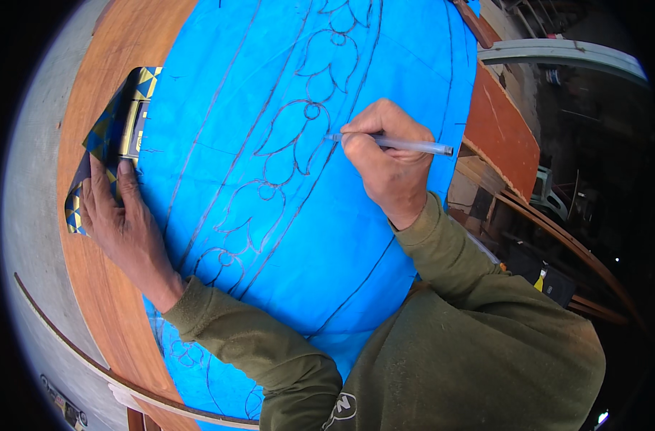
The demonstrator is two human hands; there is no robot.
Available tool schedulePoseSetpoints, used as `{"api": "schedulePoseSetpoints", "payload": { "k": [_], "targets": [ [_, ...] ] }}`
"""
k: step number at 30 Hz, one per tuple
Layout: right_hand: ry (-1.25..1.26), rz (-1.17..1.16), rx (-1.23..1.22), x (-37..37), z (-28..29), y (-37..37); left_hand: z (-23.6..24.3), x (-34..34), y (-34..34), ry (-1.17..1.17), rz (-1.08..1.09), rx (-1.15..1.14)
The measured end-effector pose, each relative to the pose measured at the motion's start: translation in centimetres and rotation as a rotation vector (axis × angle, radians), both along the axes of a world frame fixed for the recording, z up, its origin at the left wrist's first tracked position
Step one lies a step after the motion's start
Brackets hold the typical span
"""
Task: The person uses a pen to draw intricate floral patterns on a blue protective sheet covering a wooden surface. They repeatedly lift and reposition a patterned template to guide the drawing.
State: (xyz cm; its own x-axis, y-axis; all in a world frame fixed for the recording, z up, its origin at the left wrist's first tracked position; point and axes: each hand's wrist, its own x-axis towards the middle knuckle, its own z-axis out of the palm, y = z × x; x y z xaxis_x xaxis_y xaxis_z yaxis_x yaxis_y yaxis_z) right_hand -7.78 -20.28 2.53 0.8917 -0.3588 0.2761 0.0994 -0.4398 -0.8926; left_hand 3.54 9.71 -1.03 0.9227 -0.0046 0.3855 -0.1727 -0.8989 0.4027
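Note:
A large bright blue sheet (342, 273) carries dark line drawings of petals, small circles and long bordering lines. My right hand (388, 158) is closed round a clear-barrelled pen (431, 148), its tip on the sheet beside the middle motif. My left hand (126, 223) lies at the sheet's left edge with fingers extended on a folded blue-and-yellow patterned piece (97, 136), which partly covers a black-and-yellow rectangular object (133, 126). Whether those fingertips grip the piece is unclear; they look laid on it.
The sheet lies on a wooden board (104, 302) beside a grey surface (40, 215). A narrow strip (61, 334) crosses the lower left. To the right are an orange-brown board (500, 136), a pale rail (557, 50), long wooden pieces (579, 262) and dim clutter.

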Motion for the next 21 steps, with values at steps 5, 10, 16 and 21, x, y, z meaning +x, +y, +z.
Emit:
{"api": "schedulePoseSetpoints", "payload": {
  "k": [5,10,16,21],
  "targets": [
    [0.030,-0.057,0.031,0.0,0.1,-0.1,0.8,-0.1,-0.8,0.045,-0.006,-0.054],
    [-0.018,-0.079,0.029,0.3,-0.2,-0.1,1.3,0.0,-1.0,0.085,-0.014,-0.090],
    [-0.024,-0.076,0.016,0.5,-0.3,-0.1,1.1,-0.1,-0.9,0.057,-0.014,-0.081],
    [0.033,-0.063,0.044,0.4,0.0,0.0,1.1,-0.2,-0.9,0.053,-0.011,-0.076]
  ]
}}
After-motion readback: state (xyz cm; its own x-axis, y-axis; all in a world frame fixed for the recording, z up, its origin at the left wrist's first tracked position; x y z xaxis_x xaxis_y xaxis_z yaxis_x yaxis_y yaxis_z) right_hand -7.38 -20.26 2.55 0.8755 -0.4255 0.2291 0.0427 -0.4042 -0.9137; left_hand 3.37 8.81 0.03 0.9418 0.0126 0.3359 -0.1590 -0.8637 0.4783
